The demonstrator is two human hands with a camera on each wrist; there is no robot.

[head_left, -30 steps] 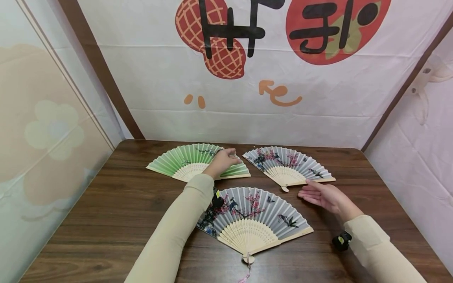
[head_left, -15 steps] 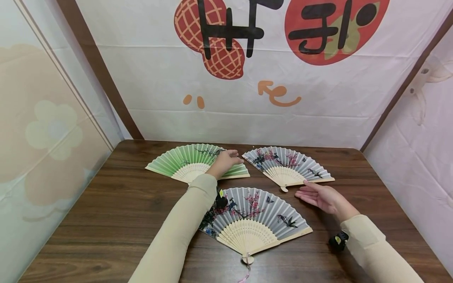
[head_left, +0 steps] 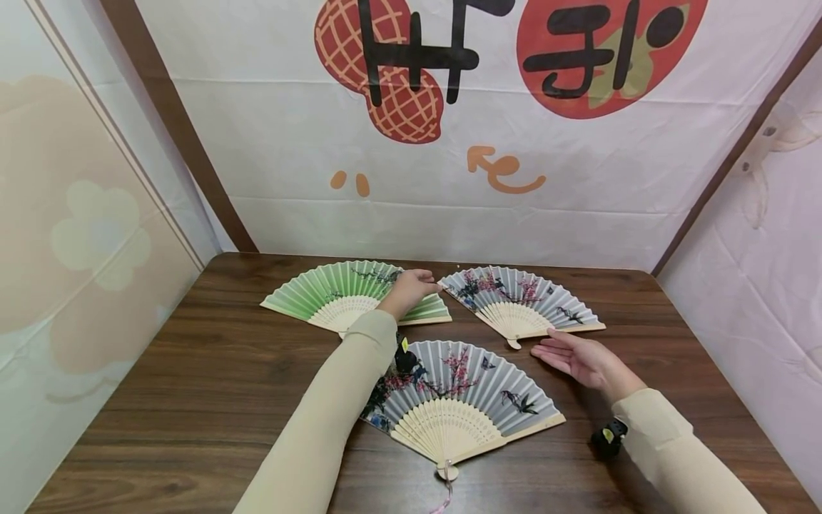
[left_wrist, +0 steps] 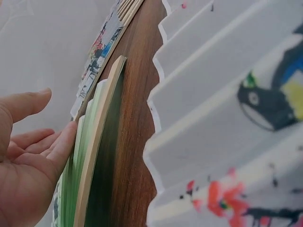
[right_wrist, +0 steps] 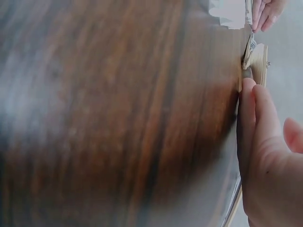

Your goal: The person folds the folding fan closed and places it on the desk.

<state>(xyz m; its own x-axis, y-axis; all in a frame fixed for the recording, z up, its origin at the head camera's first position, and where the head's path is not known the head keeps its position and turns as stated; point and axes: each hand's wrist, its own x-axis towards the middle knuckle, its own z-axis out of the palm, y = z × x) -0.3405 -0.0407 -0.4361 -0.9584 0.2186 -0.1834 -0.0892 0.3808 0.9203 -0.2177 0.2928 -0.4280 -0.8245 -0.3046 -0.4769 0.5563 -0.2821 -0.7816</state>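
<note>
Three spread folding fans lie on the wooden table. A green fan (head_left: 321,289) is at the back left, a grey floral fan (head_left: 507,287) at the back right, and a second grey floral fan (head_left: 472,378) in front. My left hand (head_left: 409,291) reaches over the green fan's right part, fingertips near the back right fan's left tip. In the left wrist view its fingers (left_wrist: 59,147) are extended beside the green pleats, thumb apart. My right hand (head_left: 587,363) is held on edge, fingers straight, just below the back right fan's lower rib. It holds nothing.
The wooden table (head_left: 212,400) meets a white printed cloth wall (head_left: 411,221) at the back. More cloth panels stand at left and right. A pink tassel (head_left: 443,503) hangs from the front fan's pivot. My left sleeve (head_left: 334,407) crosses this fan's left side.
My right hand has slid slightly left, along the back right fan's lower side. My left hand has edged slightly right over the green fan. The fans keep their arrangement.
</note>
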